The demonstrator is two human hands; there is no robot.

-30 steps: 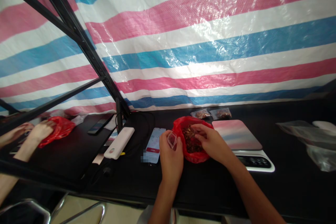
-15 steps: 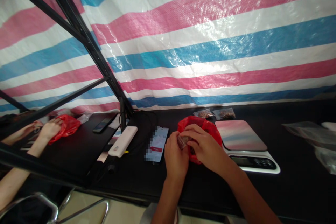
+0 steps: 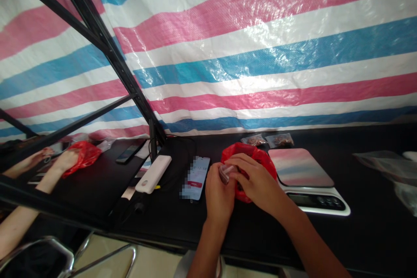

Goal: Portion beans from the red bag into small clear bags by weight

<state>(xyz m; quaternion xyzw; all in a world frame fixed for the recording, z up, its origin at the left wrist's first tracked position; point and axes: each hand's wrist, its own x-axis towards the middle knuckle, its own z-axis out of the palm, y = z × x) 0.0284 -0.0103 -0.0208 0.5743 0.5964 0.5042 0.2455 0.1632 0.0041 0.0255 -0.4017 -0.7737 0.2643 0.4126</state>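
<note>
My left hand (image 3: 219, 193) is closed around a small clear plastic bag (image 3: 224, 173), held up at the near left side of an open red plastic bag (image 3: 265, 160). The fingers of my right hand (image 3: 252, 178) pinch the clear bag's right side, above the red bag. Dark contents show inside the red bag, but my right hand covers much of them. Just right of the red bag stands a white kitchen scale (image 3: 299, 167) with a shiny plate. Two filled clear packets (image 3: 280, 140) lie behind it.
A phone (image 3: 197, 180) and a white power bank (image 3: 153, 173) with cables lie to the left. Flat clear bags (image 3: 381, 165) are at far right. Beyond a black metal frame (image 3: 114, 58), a co-worker's hand (image 3: 67, 160) reaches into another red bag (image 3: 86, 156).
The small clear bag now shows a rounder, wider shape between my fingers. My hands have barely moved. The co-worker's hand has gone further into the other red bag.
</note>
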